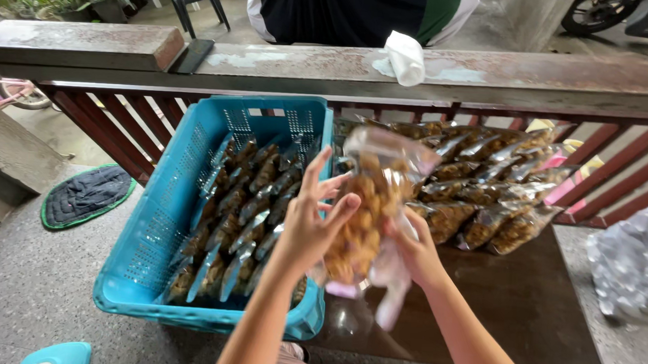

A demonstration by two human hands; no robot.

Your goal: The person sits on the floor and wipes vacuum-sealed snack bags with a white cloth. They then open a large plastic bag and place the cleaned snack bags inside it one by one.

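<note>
My left hand (309, 219) and my right hand (417, 253) hold up a clear plastic bag of golden-brown fried snacks (370, 202) between them, above the dark wooden table (522, 307). The left hand's fingers spread against the bag's left side. The right hand grips its lower right side, where pink and white plastic hangs down. To the left stands a blue plastic crate (162, 218) filled with several rows of sealed snack bags (238, 222). More filled snack bags (484, 182) lie stacked on the table behind the held bag.
A rusty railing ledge (489, 69) runs across the back, with a white cloth (406, 58) and a dark phone (192, 55) on it. A person in a dark top (360, 12) stands beyond. A crumpled clear plastic heap (630, 261) lies right; a dark mat (87, 193) lies left.
</note>
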